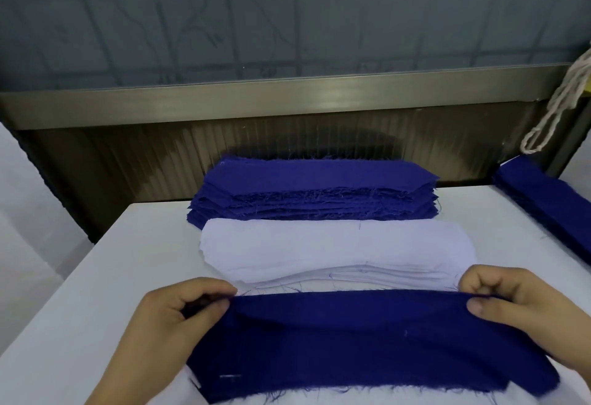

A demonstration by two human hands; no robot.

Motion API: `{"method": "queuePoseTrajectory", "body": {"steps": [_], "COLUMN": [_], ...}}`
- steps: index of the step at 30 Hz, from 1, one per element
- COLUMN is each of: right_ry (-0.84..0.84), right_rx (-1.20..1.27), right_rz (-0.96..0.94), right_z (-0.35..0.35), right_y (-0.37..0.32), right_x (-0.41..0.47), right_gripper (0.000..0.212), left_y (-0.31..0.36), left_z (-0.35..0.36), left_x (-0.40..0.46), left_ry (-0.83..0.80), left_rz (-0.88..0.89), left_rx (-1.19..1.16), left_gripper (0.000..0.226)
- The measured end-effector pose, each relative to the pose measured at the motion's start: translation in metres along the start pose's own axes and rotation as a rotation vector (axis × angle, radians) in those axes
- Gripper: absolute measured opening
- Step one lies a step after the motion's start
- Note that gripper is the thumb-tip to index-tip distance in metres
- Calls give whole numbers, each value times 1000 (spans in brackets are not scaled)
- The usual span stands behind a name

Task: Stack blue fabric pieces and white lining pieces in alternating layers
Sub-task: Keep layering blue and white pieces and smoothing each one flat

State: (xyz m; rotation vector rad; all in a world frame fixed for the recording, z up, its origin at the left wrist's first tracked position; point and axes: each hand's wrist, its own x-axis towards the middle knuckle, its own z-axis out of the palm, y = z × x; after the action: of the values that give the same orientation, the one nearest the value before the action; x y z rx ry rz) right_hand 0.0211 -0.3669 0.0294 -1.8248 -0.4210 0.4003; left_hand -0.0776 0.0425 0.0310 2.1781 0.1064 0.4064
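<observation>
Both hands, the left hand and the right hand, pinch the far corners of a blue piece, probably to lay it flat. It lies just nearer than the white lining pile; the blue pile waits beyond, on the bench.

Left hand & right hand, both bare w/ short plain nails, no sleeves, rings or gloves.

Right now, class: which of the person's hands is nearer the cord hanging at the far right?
Right. The right hand pinches the blue piece below the cord; the left hand pinches its opposite end.
</observation>
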Motion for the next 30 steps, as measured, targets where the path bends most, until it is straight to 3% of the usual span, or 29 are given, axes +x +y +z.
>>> {"method": "queuePoseTrajectory", "body": {"steps": [3, 6, 11, 15, 18, 20, 22, 26, 29, 30], "right_ry": [1, -2, 18, 243, 551, 679, 660, 346, 221, 226], "right_rx": [39, -105, -336, -538, -701, -869, -994, -1096, -1043, -1017], "right_rz": [94, 171, 137, -6, -324, -535, -636, -654, -589, -549], "right_z": [-1, 8, 20, 26, 28, 23, 17, 22, 27, 28], "right_y": [-1, 1, 0, 1, -9, -13, -8, 25, 45, 46], "right_x": [4, 12, 14, 19, 19, 14, 7, -9, -16, -18], "right_gripper": [11, 8, 28, 23, 11, 16, 23, 34, 13, 16], "left_y": [0, -5, -17, -10, 3, 9, 9, -14, -32, -35], "left_z": [-1, 2, 11, 17, 17, 11, 1, -14, -10, -8], "left_x": [2, 4, 5, 9, 10, 8, 5, -2, -6, -7], "left_ry": [-126, -226, -206, 14, 294, 354, 288, -43, -220, -242], "left_rz": [-118, -161, -153, -85, 74, 184, 262, 323, 278, 254], "left_rx": [-66, 72, 223, 223, 187, 211, 265, 363, 392, 397], "left_gripper": [43, 38, 26, 27, 29, 24, 21, 36, 53, 54]}}
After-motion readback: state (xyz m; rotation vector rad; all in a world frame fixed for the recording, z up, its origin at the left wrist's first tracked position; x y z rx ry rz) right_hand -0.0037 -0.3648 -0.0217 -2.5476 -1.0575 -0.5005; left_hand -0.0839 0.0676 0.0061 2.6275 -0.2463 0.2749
